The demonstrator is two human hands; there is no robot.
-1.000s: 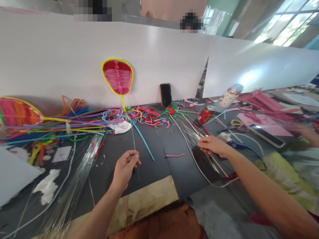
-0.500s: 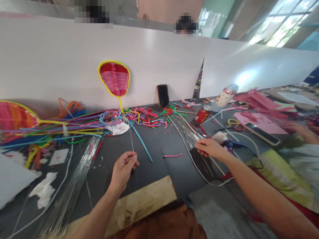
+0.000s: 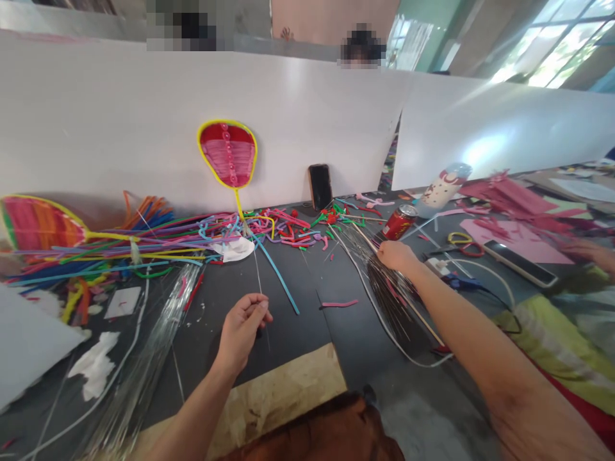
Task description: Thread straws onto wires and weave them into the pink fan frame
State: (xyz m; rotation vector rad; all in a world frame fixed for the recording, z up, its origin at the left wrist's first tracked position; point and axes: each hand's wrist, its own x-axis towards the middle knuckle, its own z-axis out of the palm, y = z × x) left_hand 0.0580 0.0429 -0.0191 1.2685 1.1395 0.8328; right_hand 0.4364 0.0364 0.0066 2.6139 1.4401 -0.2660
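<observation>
Pinching one thin wire between thumb and forefinger, my left hand holds it just above the desk. My right hand lies on the fanned wire bundle, and I cannot tell whether its grip is closed. Freeing one strand there would take a fine pinch.

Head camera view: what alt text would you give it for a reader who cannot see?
A person's left hand pinches a thin clear strand over a dark grey table, while the right hand touches a bundle of thin dark strands. Behind lie colourful plastic strips and a red drink can.
</observation>
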